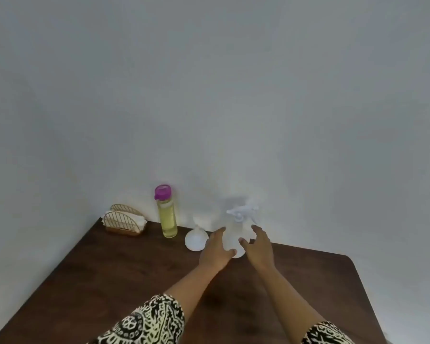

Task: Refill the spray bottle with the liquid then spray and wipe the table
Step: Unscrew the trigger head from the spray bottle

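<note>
A white spray bottle [236, 232] with a trigger head stands upright near the far edge of the dark wooden table [124, 276]. My left hand [217, 249] is wrapped around its left side, thumb across the front. My right hand [260, 247] is at its right side with the fingers spread; I cannot tell whether they touch it. A white funnel [196, 239] sits upside down just left of the spray bottle. Further left stands a tall clear bottle [168, 214] of yellow liquid with a purple cap.
A gold wire napkin holder [124, 223] with white tissues stands at the table's far left corner. A plain pale wall rises right behind the table. The table's right edge and rounded corner [350, 259] lie to the right of my hands.
</note>
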`<state>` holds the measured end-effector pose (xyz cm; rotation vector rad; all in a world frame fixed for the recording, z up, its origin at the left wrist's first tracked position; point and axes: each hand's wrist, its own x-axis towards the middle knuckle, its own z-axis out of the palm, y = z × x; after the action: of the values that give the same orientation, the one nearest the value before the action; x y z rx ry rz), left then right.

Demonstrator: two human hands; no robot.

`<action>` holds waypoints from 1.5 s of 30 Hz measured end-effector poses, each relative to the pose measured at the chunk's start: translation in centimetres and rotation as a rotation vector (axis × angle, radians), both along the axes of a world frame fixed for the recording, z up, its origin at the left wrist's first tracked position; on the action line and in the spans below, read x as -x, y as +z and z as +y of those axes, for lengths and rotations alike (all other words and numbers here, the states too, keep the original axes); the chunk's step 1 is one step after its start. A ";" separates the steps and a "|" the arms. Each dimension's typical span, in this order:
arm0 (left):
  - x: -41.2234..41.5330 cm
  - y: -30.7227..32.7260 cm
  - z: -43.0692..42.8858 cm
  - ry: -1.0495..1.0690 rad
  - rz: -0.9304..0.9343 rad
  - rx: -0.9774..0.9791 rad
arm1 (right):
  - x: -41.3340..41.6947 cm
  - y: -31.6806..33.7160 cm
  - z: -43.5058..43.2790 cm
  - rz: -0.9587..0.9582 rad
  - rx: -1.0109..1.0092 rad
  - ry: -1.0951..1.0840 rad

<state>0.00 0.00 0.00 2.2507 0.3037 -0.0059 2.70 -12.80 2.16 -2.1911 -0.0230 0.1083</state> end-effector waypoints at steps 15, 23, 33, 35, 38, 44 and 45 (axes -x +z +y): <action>-1.5 -3.5 -1.4 -0.058 -0.067 -0.134 | -0.3 -2.3 0.9 -0.019 -0.233 0.050; 9.2 -4.6 -0.4 0.029 -0.125 0.022 | 7.5 -3.2 0.1 0.027 -0.247 0.254; 21.7 -5.3 4.1 0.136 -0.080 0.270 | 15.4 -1.0 2.4 0.350 -0.322 0.749; 22.8 -5.0 5.0 0.141 -0.070 0.291 | 16.6 -0.7 3.4 0.370 -0.351 0.780; 24.2 -4.6 6.2 0.161 -0.073 0.290 | 17.9 -0.4 4.8 0.410 -0.385 0.815; 26.3 -3.7 7.1 0.230 -0.103 0.254 | 21.6 -2.2 6.9 0.080 -0.305 0.526; 26.4 -3.5 7.0 0.246 -0.121 0.244 | 22.3 -2.4 7.2 0.016 -0.284 0.442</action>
<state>-26.42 6.97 -3.54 1.9512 0.4859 0.2118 -19.64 -5.63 -0.20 -1.8697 -0.4858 0.3491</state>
